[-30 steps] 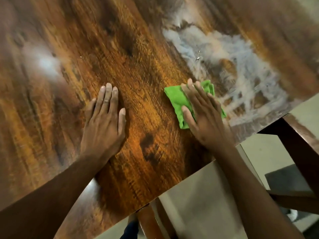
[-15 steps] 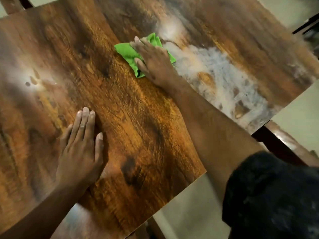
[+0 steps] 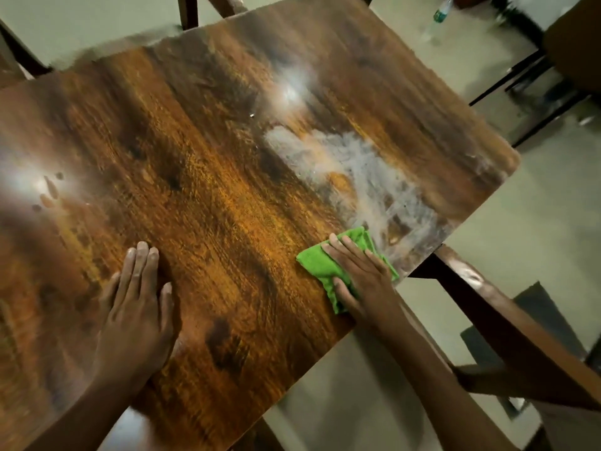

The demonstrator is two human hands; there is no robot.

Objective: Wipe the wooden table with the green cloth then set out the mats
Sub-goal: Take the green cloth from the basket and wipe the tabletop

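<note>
The wooden table [image 3: 227,196] fills most of the view, glossy brown with a whitish smeared patch [image 3: 361,177] toward its right side. A folded green cloth [image 3: 317,265] lies near the table's right front edge. My right hand [image 3: 361,275] presses flat on the cloth with straight fingers, covering most of it. My left hand [image 3: 136,307] rests flat on the bare wood at the lower left, fingers together. No mats are in view.
A wooden chair [image 3: 507,323] stands close by the table's right corner. More chair frames [image 3: 188,11] stand behind the far edge. A plastic bottle [image 3: 439,14] stands on the pale floor at the top right, near dark chair legs [image 3: 520,76].
My right hand has pulled the green cloth back from the middle far part of the table to the near right edge. My left hand has stayed flat in place.
</note>
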